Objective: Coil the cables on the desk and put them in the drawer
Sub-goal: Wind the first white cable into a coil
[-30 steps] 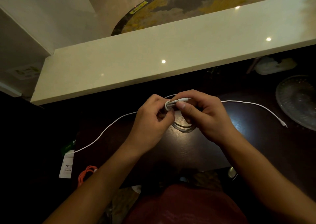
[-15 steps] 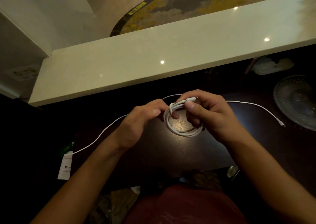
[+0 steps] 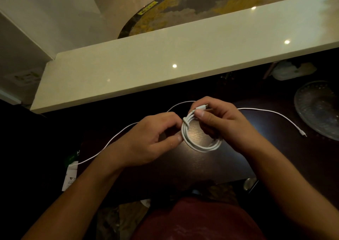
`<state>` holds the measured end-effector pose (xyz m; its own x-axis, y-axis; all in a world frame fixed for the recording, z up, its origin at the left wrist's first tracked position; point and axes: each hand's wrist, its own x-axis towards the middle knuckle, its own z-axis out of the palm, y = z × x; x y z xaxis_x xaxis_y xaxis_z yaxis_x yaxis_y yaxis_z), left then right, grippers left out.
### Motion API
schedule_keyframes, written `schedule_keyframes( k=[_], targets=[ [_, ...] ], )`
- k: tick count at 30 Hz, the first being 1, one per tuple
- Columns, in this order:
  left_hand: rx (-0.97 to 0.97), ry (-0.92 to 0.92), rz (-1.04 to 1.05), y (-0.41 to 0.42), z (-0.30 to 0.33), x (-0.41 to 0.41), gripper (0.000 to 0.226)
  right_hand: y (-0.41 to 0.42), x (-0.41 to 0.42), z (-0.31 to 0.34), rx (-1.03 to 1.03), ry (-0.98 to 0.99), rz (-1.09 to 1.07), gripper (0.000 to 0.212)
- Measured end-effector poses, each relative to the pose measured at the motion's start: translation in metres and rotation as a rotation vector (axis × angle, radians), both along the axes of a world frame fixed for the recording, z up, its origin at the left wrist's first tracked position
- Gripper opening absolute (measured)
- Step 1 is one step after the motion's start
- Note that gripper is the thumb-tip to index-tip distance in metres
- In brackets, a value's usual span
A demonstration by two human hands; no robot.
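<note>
A coiled white cable point(image 3: 200, 146) hangs above the dark desk point(image 3: 183, 166), its plug end sticking out at the top. My right hand point(image 3: 223, 124) pinches the coil's top near the plug between thumb and fingers. My left hand point(image 3: 150, 139) holds the coil's left side with thumb and fingertips. A second white cable point(image 3: 271, 112) lies loose on the desk behind my hands, running from the far left to its connector at the right. No drawer is clearly visible.
A pale stone counter ledge point(image 3: 165, 62) overhangs the desk's far side. A glass dish point(image 3: 319, 107) sits at the right. A white tag point(image 3: 70, 177) lies at the desk's left edge. A round knob point(image 3: 249, 183) shows under the front edge.
The coil has been drawn open into a round loop with a wrap around its upper left. My left hand slid from the top of the coil down to its left side.
</note>
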<state>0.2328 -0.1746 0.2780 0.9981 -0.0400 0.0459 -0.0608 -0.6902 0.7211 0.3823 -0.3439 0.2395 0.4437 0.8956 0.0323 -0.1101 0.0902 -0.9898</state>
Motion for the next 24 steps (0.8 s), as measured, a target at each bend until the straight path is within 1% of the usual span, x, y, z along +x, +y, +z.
schedule_keyframes(
  k=[2, 4, 8, 10, 11, 12, 13, 15, 17, 19, 20, 21, 22, 24],
  targets=[
    [0.162, -0.041, -0.016, -0.001, 0.001, 0.001, 0.012, -0.002, 0.002, 0.003, -0.044, -0.051, 0.030, 0.012],
    [0.326, -0.069, -0.019, -0.003, 0.002, 0.000, 0.009, -0.005, 0.006, 0.007, -0.098, -0.104, 0.055, 0.016],
    [0.645, -0.150, 0.005, -0.006, -0.001, -0.002, 0.010, -0.008, 0.015, 0.011, -0.197, -0.189, 0.113, 0.012],
    [0.707, -0.196, 0.006, -0.007, -0.001, -0.002, 0.012, -0.011, 0.020, 0.014, -0.207, -0.172, 0.121, 0.012],
    [0.687, -0.206, 0.015, -0.008, 0.000, -0.002, 0.014, -0.012, 0.021, 0.015, -0.195, -0.159, 0.121, 0.013],
    [0.613, -0.195, 0.028, -0.009, 0.002, -0.001, 0.017, -0.012, 0.022, 0.016, -0.172, -0.151, 0.120, 0.014],
    [0.489, -0.170, 0.041, -0.010, 0.004, -0.001, 0.018, -0.012, 0.021, 0.016, -0.141, -0.143, 0.120, 0.016],
    [0.175, -0.095, 0.046, -0.009, 0.005, 0.001, 0.017, -0.010, 0.015, 0.015, -0.072, -0.125, 0.108, 0.018],
    [-0.160, 0.030, 0.051, -0.007, 0.003, 0.007, 0.020, -0.005, 0.010, 0.012, -0.015, -0.114, 0.072, 0.016],
    [-0.516, 0.136, 0.106, -0.009, -0.002, 0.013, 0.027, 0.001, 0.007, 0.009, 0.028, -0.120, 0.035, 0.012],
    [-0.669, 0.153, 0.141, -0.011, -0.005, 0.015, 0.027, 0.004, 0.007, 0.008, 0.043, -0.132, 0.023, 0.011],
    [-0.766, 0.150, 0.181, -0.015, -0.007, 0.018, 0.029, 0.006, 0.006, 0.008, 0.053, -0.143, 0.018, 0.010],
    [-0.795, 0.137, 0.211, -0.017, -0.010, 0.020, 0.032, 0.008, 0.006, 0.006, 0.061, -0.147, 0.016, 0.009],
    [-0.724, 0.096, 0.231, -0.020, -0.012, 0.022, 0.029, 0.011, 0.004, 0.003, 0.067, -0.133, 0.004, 0.010]
  ],
)
